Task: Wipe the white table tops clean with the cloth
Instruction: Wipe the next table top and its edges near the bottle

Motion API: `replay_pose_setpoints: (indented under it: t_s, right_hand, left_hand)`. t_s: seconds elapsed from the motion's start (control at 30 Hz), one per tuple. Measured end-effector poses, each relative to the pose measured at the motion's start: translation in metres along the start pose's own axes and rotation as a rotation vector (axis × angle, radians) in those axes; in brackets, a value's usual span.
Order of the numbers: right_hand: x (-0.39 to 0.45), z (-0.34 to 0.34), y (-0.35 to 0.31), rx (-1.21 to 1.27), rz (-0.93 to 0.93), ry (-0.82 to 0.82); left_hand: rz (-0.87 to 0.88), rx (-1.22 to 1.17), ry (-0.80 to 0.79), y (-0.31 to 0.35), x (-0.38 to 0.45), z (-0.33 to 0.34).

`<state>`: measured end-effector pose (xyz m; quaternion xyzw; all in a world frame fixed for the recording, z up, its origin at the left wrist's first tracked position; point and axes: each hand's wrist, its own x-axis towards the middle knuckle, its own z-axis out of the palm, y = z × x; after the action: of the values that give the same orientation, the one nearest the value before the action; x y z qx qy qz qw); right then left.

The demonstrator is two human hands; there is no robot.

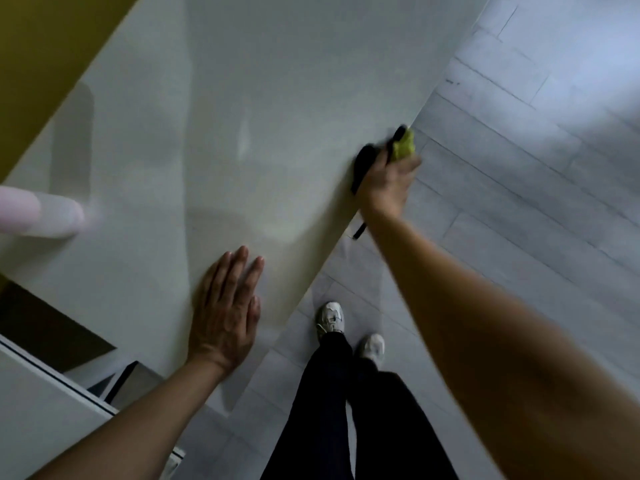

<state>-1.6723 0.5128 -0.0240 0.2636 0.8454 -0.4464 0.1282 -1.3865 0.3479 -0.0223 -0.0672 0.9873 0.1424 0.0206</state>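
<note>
A white table top (242, 98) fills the upper left and middle of the head view, its right edge running diagonally. My right hand (386, 181) is shut on a crumpled yellow-green cloth (404, 145) at that right edge; a black object (363, 164) also sits under the hand, with a black strap (358, 232) hanging below the edge. My left hand (227, 308) lies flat on the table near its front edge, fingers together and stretched out, holding nothing.
A blurred pale pink cylinder (38, 211) lies on the table at the far left. A mustard-yellow wall (45, 46) is at the upper left. Grey plank floor (519, 133) lies to the right. My legs in black trousers and white shoes (330, 317) stand by the table.
</note>
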Motion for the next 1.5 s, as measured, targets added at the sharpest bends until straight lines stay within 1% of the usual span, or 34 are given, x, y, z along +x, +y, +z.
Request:
replay_pose_setpoints:
  t_s: [0.1,0.17,0.23,0.3,0.4,0.5,0.63,0.8,0.87,0.97,1.03,1.13,1.3,1.4,1.5]
  right_hand:
    - [0.049,-0.012,-0.028,-0.057,-0.037,0.009]
    - [0.065,-0.017,-0.037,-0.064,-0.049,0.028]
    - [0.063,-0.014,-0.038,-0.065,-0.055,0.054]
    - [0.043,-0.007,-0.033,-0.052,-0.055,0.068]
    - [-0.008,0.005,-0.004,0.002,-0.042,0.066]
    - [-0.076,0.018,0.041,0.073,-0.043,0.022]
    - [-0.172,0.036,0.099,0.032,-0.039,-0.027]
    - [-0.305,0.053,0.166,0.035,-0.125,-0.091]
    - [-0.343,0.057,0.184,0.054,-0.089,-0.122]
    - [-0.366,0.060,0.193,0.065,-0.010,-0.141]
    - [-0.359,0.060,0.188,0.090,-0.004,-0.130]
    - [-0.321,0.060,0.169,0.147,0.015,-0.088]
    - [-0.200,0.040,0.109,0.125,-0.035,-0.012]
    - [-0.126,0.027,0.065,0.065,-0.023,0.006]
    - [-0.082,0.020,0.037,0.070,0.009,0.036]
  left_hand:
    - [0.012,-0.012,0.021,-0.001,-0.001,0.002]
    - [0.029,-0.022,0.046,-0.004,-0.001,0.004]
    - [0.035,-0.023,0.069,-0.004,-0.001,0.006]
    - [0.047,-0.020,0.085,-0.005,-0.002,0.008]
    - [0.080,-0.023,0.114,-0.008,0.000,0.012]
    - [0.078,-0.014,0.147,-0.009,-0.001,0.015]
    - [0.127,0.010,0.169,-0.014,0.002,0.019]
    - [0.153,0.002,0.195,-0.021,0.002,0.021]
    - [0.148,0.003,0.195,-0.021,0.002,0.019]
    - [0.147,0.002,0.196,-0.020,0.000,0.019]
    - [0.151,-0.005,0.199,-0.021,0.003,0.020]
    - [0.152,-0.013,0.216,-0.023,0.004,0.022]
    - [0.153,-0.021,0.234,-0.020,0.002,0.022]
    - [0.144,-0.017,0.247,-0.019,0.001,0.021]
    - [0.137,0.001,0.249,-0.018,0.001,0.020]
